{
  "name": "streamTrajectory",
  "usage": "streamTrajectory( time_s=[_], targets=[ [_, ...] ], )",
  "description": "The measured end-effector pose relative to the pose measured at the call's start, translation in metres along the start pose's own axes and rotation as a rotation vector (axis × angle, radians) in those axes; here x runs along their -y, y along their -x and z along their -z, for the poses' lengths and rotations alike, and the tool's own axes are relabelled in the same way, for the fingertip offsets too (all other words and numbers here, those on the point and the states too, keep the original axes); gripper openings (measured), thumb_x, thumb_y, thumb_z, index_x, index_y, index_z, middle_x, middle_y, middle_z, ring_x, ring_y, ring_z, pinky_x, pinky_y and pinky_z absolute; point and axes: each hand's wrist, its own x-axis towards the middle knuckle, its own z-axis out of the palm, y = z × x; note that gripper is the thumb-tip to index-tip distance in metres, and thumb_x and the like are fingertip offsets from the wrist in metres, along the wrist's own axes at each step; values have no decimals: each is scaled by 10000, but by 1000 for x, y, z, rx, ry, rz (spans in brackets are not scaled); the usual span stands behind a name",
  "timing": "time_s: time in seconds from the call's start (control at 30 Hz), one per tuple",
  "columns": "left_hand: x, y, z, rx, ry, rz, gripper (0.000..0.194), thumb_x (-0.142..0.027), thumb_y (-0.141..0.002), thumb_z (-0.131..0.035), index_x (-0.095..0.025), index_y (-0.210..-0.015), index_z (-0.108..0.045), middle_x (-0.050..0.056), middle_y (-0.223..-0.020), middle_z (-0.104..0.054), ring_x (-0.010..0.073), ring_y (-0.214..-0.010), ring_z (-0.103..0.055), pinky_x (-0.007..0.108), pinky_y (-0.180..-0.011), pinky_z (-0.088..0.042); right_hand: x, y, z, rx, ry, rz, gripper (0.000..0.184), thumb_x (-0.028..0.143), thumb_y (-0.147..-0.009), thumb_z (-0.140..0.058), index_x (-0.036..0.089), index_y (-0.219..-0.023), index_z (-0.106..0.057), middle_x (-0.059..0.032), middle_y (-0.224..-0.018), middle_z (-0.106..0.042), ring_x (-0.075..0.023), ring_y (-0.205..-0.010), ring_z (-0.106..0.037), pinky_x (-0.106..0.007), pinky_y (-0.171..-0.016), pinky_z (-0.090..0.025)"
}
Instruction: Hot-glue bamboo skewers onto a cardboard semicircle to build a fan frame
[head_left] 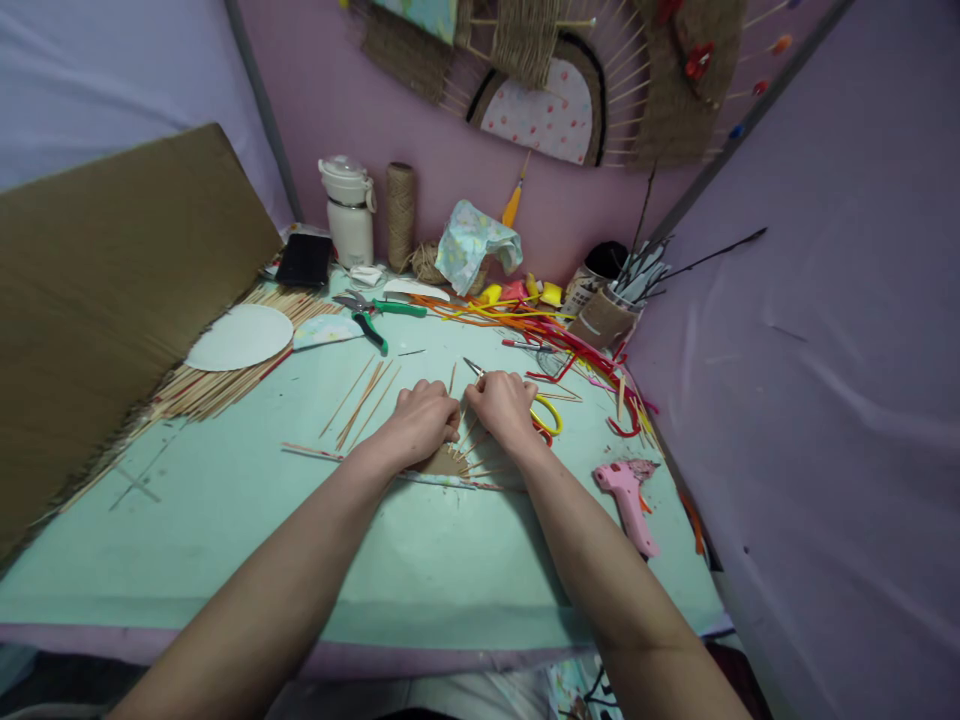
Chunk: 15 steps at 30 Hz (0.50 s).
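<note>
My left hand (426, 420) and my right hand (501, 405) are close together, fingers curled, over a brown cardboard half-round (442, 462). Thin wooden sticks (484, 472) fan out from its edge. One short stick (452, 376) pokes up between the hands. Both sets of fingertips are turned down and partly hidden, so what they pinch cannot be made out. Along the straight side of the cardboard runs a patterned strip (439, 481). Scissors with yellow and red handles (550, 415) lie partly under my right hand.
Loose sticks (361, 405) lie left of my hands. A pink glue gun (628, 503) rests at right. Green-handled pliers (367, 325), a white bottle (350, 215), a twine spool (400, 218) and pipe cleaners (525, 322) sit behind. A large cardboard sheet (127, 290) leans at left.
</note>
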Motion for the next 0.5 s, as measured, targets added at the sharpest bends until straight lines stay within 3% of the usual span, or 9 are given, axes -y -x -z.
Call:
streamTrajectory(
  time_s=[0.5],
  targets=[
    [-4,1,3,18,-40,-1,86,-252,-848,-607,-212,-837,-682,95,-1053,-606,304,-1104,-491,414,-857,-357,1,2,2,7,-1,6,332,308,-916,-464,183,-912,-772,-139,-940,-753,-289,-1027,-606,-384,-843,-309]
  ],
)
